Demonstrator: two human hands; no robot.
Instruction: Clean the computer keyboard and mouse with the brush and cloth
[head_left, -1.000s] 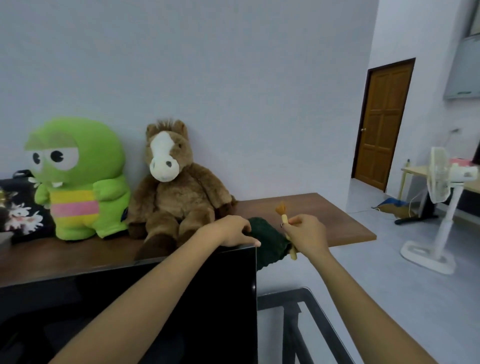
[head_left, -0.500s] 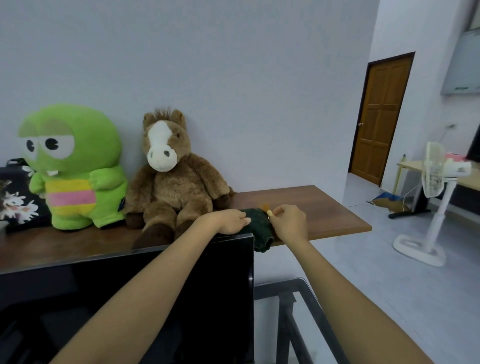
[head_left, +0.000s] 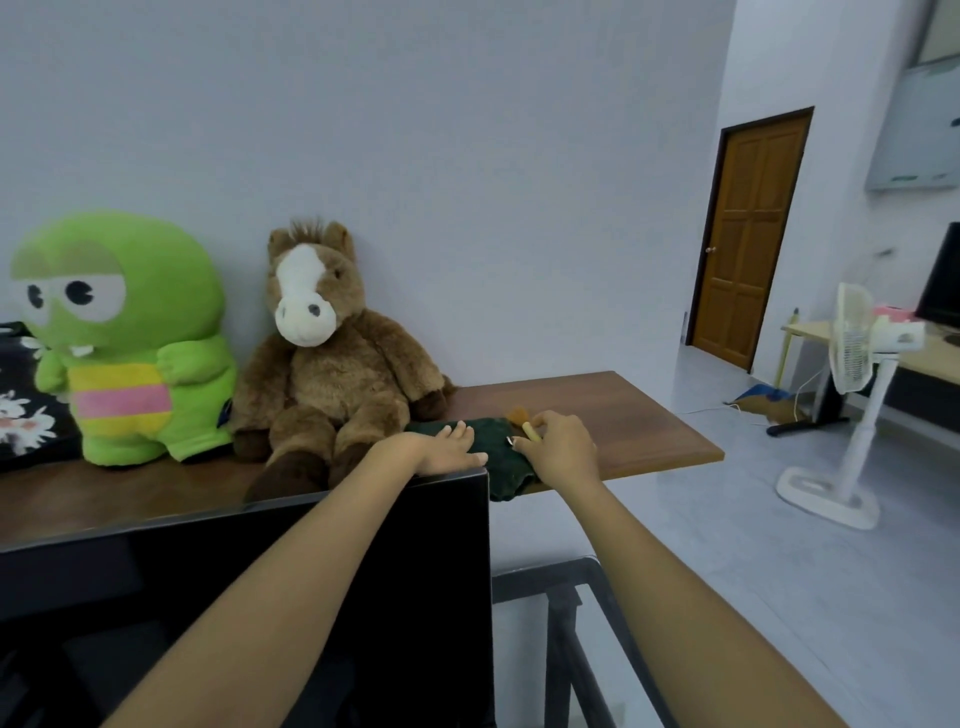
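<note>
Green cloth (head_left: 498, 457) under left hand (head_left: 447, 448), fingers flat — right hand (head_left: 563, 447) pinching brush (head_left: 522, 421); monitor (head_left: 260, 587) fronting.

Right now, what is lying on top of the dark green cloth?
The left hand rests flat on the dark green cloth. The right hand lies on its right part, with the brush by its fingers. The hand hides most of the brush's handle.

Both arms reach over the black monitor (head_left: 249, 597) to the wooden worktop (head_left: 623, 415). The left hand (head_left: 441, 447) lies flat on the dark green cloth (head_left: 496, 449), which droops over the worktop's front edge. The right hand (head_left: 563, 444) grips the small brush (head_left: 522, 420), bristles over the cloth. A brown plush horse (head_left: 332, 364) and green plush toy (head_left: 124, 343) sit to the left.
</note>
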